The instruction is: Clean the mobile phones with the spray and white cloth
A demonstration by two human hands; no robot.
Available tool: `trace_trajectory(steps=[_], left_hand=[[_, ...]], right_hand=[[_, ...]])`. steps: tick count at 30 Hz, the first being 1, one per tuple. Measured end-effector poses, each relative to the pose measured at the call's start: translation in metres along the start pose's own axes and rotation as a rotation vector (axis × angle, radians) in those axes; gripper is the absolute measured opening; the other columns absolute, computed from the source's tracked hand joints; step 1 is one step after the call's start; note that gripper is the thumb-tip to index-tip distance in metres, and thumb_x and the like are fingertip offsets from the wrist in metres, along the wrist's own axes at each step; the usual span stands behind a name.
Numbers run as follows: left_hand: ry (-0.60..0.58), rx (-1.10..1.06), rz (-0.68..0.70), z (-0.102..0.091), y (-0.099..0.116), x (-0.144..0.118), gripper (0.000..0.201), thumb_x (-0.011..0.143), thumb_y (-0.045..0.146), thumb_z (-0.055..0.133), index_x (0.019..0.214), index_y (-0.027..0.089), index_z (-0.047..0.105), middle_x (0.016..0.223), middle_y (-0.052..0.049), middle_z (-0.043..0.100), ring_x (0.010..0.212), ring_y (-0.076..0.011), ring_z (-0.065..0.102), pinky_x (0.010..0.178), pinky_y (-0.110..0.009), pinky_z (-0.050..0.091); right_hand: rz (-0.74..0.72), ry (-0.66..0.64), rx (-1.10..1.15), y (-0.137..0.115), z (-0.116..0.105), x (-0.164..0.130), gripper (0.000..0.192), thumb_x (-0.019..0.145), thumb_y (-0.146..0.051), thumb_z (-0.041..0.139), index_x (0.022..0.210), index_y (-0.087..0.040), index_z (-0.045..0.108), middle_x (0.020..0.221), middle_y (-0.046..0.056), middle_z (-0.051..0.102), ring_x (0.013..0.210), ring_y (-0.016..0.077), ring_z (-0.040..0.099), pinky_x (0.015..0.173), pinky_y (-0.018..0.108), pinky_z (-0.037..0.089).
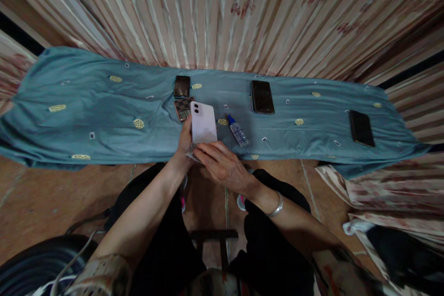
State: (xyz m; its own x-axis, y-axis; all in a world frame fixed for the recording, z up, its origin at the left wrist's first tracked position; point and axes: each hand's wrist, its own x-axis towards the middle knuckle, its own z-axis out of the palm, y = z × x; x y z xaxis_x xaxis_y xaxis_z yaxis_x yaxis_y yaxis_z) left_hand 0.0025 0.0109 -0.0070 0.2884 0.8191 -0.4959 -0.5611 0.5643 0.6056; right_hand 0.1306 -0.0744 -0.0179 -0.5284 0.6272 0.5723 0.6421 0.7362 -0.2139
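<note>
Head view. The left hand (185,141) holds a pale lilac phone (203,123) upright by its left edge, back and twin camera lenses facing the viewer; its grip is clenched on the phone, the thumb along the side. The right hand (224,166) lies across the phone's lower end, fingers curled over a small pale wipe (192,154) pressed against the case — the grip is closed on that wipe. The phone hangs just above the near edge of the blue cloth (86,115) spread over the surface ahead.

On the cloth: a small spray bottle (238,131) with a blue cap lying just right of the phone, a checkered case (182,107) partly hidden behind the phone, a dark phone (181,86) beyond it, a larger dark phone (262,96) to the right, and another (361,128) well apart at far right.

Judgement: wiping appears to be the step in hand. It would go best with the left hand steady and clear of the lenses, and the right moving in even strokes along the back — light pressure, so the phone does not slip.
</note>
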Motion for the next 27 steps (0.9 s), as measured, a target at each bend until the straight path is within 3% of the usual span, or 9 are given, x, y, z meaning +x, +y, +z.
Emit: trace_trajectory(steps=[3, 7, 11, 14, 20, 24, 27], left_hand=[[0.1, -0.082, -0.05, 0.006, 0.001, -0.003, 0.054, 0.11, 0.048, 0.032, 0.089, 0.016, 0.072, 0.071, -0.005, 0.073, 0.062, -0.0161, 0.065, 0.073, -0.029, 0.059], [0.088, -0.072, -0.059, 0.006, -0.002, -0.004, 0.052, 0.108, 0.049, 0.035, 0.096, 0.015, 0.073, 0.071, -0.005, 0.073, 0.063, -0.0181, 0.067, 0.069, -0.03, 0.059], [0.071, -0.052, 0.058, 0.001, -0.01, -0.001, 0.045, 0.105, 0.044, 0.04, 0.114, 0.015, 0.074, 0.08, -0.006, 0.077, 0.079, -0.0221, 0.074, 0.075, -0.031, 0.06], [0.048, -0.046, 0.036, -0.001, -0.015, 0.001, 0.048, 0.103, 0.047, 0.044, 0.122, 0.014, 0.072, 0.087, -0.008, 0.08, 0.086, -0.0244, 0.076, 0.078, -0.032, 0.061], [0.096, -0.024, 0.078, -0.001, -0.013, 0.002, 0.037, 0.104, 0.041, 0.045, 0.111, 0.018, 0.073, 0.088, -0.005, 0.079, 0.091, -0.0231, 0.075, 0.083, -0.031, 0.059], [0.108, -0.038, -0.036, 0.0, -0.011, 0.001, 0.048, 0.106, 0.049, 0.039, 0.095, 0.017, 0.074, 0.074, -0.006, 0.075, 0.087, -0.0253, 0.073, 0.083, -0.035, 0.059], [0.11, -0.051, -0.017, 0.003, -0.012, -0.002, 0.046, 0.108, 0.045, 0.038, 0.098, 0.017, 0.074, 0.074, -0.005, 0.075, 0.085, -0.0224, 0.073, 0.083, -0.033, 0.06]], right_hand=[[0.008, 0.002, 0.001, 0.0, 0.0, 0.002, 0.032, 0.107, -0.011, 0.049, 0.132, -0.013, 0.068, 0.124, 0.013, 0.074, 0.114, 0.0216, 0.068, 0.104, 0.038, 0.062], [0.018, -0.045, 0.014, 0.003, 0.0, 0.001, 0.034, 0.106, -0.011, 0.049, 0.134, -0.013, 0.067, 0.127, 0.014, 0.073, 0.118, 0.0217, 0.066, 0.108, 0.039, 0.06], [0.062, 0.005, -0.018, 0.014, 0.002, -0.003, 0.035, 0.104, -0.009, 0.051, 0.135, -0.013, 0.068, 0.127, 0.013, 0.073, 0.116, 0.0225, 0.066, 0.11, 0.039, 0.059], [0.103, 0.017, -0.015, 0.022, 0.003, -0.005, 0.039, 0.101, -0.006, 0.053, 0.137, -0.014, 0.067, 0.13, 0.013, 0.072, 0.117, 0.0241, 0.065, 0.111, 0.042, 0.058], [0.098, -0.043, 0.001, 0.013, 0.003, -0.004, 0.038, 0.104, -0.009, 0.051, 0.138, -0.016, 0.067, 0.13, 0.013, 0.072, 0.119, 0.0234, 0.066, 0.11, 0.043, 0.059], [0.051, -0.07, 0.018, 0.005, 0.002, -0.003, 0.035, 0.106, -0.011, 0.05, 0.137, -0.014, 0.067, 0.13, 0.015, 0.072, 0.118, 0.0227, 0.066, 0.107, 0.04, 0.06], [0.057, -0.055, 0.013, 0.007, 0.001, -0.002, 0.036, 0.106, -0.01, 0.049, 0.137, -0.016, 0.067, 0.129, 0.013, 0.073, 0.118, 0.0223, 0.066, 0.107, 0.04, 0.06]])
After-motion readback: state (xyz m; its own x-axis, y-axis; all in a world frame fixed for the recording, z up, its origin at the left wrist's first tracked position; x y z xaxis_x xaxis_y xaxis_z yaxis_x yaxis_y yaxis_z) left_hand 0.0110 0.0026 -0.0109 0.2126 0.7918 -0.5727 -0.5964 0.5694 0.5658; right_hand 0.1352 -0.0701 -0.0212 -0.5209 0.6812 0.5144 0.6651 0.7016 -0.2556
